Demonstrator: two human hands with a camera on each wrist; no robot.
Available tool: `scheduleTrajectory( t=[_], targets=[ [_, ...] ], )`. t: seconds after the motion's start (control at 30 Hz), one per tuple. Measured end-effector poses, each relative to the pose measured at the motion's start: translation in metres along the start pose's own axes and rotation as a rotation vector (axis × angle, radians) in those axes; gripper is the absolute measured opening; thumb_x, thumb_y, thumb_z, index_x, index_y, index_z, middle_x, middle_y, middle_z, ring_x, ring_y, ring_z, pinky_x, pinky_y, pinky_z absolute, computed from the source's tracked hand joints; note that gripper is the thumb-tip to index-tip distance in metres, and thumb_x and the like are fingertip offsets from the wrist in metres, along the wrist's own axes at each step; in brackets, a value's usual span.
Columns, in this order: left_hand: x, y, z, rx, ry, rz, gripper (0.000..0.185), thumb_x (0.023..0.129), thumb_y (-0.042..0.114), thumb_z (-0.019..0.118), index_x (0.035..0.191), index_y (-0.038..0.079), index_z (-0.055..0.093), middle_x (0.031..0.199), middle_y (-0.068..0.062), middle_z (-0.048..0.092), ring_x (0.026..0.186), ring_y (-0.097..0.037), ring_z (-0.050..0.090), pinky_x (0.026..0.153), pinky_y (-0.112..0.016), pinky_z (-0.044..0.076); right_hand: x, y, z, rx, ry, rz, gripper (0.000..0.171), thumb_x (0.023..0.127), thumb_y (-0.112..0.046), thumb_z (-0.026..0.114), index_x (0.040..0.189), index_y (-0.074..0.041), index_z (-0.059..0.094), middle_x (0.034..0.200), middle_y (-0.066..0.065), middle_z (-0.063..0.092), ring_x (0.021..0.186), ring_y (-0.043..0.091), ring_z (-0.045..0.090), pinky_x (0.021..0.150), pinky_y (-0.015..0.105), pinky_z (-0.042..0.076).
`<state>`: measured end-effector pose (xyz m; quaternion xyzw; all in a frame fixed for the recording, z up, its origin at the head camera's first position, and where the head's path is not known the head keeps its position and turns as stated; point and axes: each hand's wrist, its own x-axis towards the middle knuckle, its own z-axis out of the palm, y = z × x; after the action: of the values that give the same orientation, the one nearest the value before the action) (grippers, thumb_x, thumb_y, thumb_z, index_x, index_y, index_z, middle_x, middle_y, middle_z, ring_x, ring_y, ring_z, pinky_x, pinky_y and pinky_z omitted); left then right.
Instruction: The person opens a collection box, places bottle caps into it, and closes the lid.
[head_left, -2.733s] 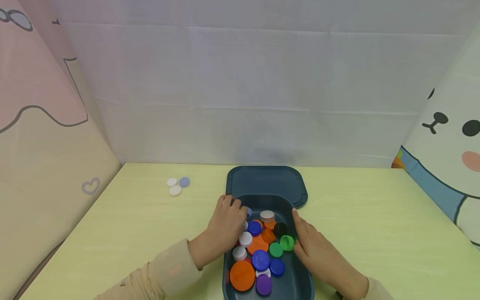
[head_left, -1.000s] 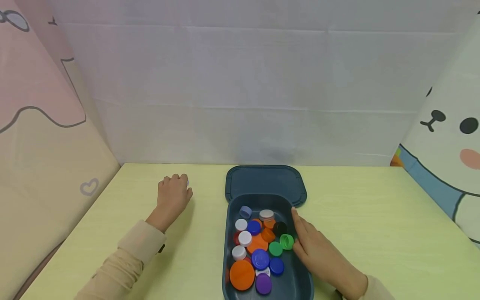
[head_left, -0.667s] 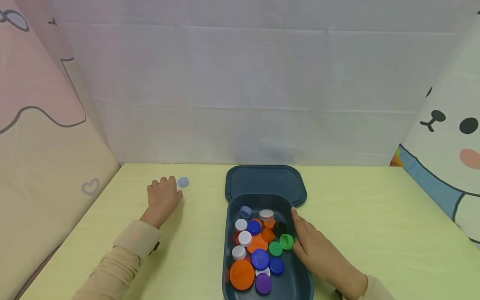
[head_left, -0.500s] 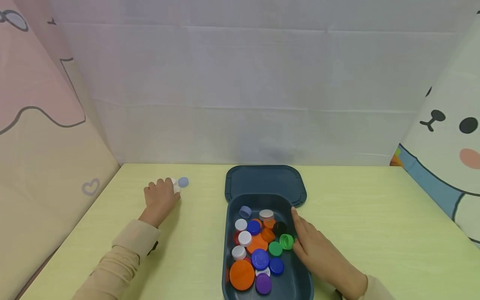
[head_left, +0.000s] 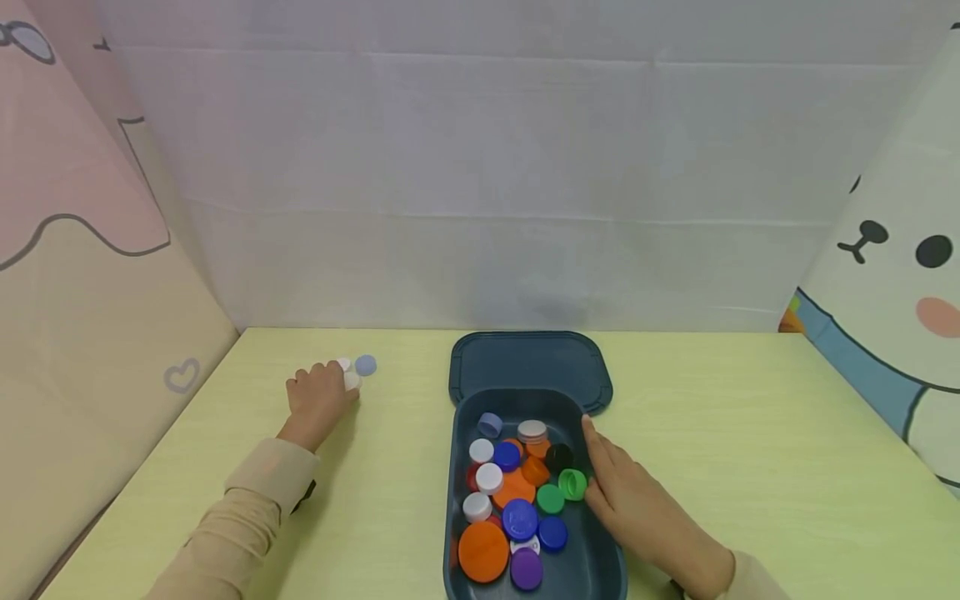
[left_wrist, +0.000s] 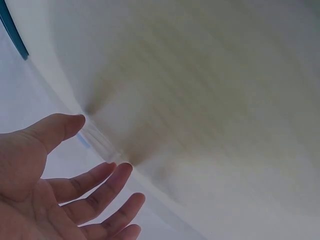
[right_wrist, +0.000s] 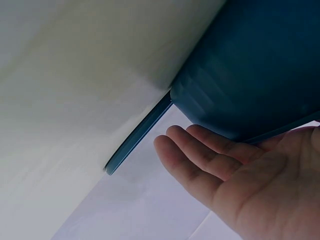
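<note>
At the back left of the table, my left hand (head_left: 318,406) pinches a white bottle cap (head_left: 352,381); in the left wrist view the thumb and fingertips sit at either edge of that white cap (left_wrist: 102,142). Another white cap (head_left: 344,364) and a light blue cap (head_left: 366,365) lie right beside it. My right hand (head_left: 648,508) rests along the right side of a dark blue box (head_left: 592,575), fingers straight. Several caps lie inside, among them a large orange cap (head_left: 483,552), a purple cap (head_left: 527,569) and a green cap (head_left: 551,499).
The box's dark blue lid (head_left: 531,367) lies flat just behind it, touching or overlapped by its back rim. A pale sheet (head_left: 480,183) hangs behind the yellowish table (head_left: 750,433). Printed cloths stand at both sides.
My left hand has left the box for the caps at back left, then drawn slightly left and stopped at a white one. A light blue cap now shows fully inside the box. Right hand unmoved.
</note>
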<state>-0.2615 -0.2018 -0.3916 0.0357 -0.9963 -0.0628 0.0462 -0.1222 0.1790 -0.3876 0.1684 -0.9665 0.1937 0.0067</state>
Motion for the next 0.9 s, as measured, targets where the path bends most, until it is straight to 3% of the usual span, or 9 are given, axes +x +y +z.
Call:
scheduleTrajectory(
  t=[0.6,0.9],
  targets=[
    [0.0027,0.0019,0.0007,0.002,-0.031,-0.004,0.039,0.082,0.030,0.064,0.086,-0.007,0.051,0.075,-0.017,0.052,0.068,-0.033,0.050,0.063,-0.041,0.039,0.0000,0.0005,0.0011,-0.002,0.012,-0.007,0.063,0.090,-0.014,0.045,0.145,-0.001,0.018,0.141,0.020,0.039,0.126,0.033,0.042,0.099,0.047,0.039],
    [-0.0011,0.0079,-0.0048,0.012,-0.012,0.013,0.041,0.080,0.030,0.067,0.089,-0.006,0.051,0.076,-0.017,0.055,0.070,-0.034,0.051,0.063,-0.042,0.040,0.0001,0.0005,0.0000,0.000,0.001,-0.005,0.063,0.090,-0.015,0.045,0.145,-0.002,0.017,0.141,0.019,0.038,0.126,0.033,0.042,0.099,0.047,0.039]
  ],
)
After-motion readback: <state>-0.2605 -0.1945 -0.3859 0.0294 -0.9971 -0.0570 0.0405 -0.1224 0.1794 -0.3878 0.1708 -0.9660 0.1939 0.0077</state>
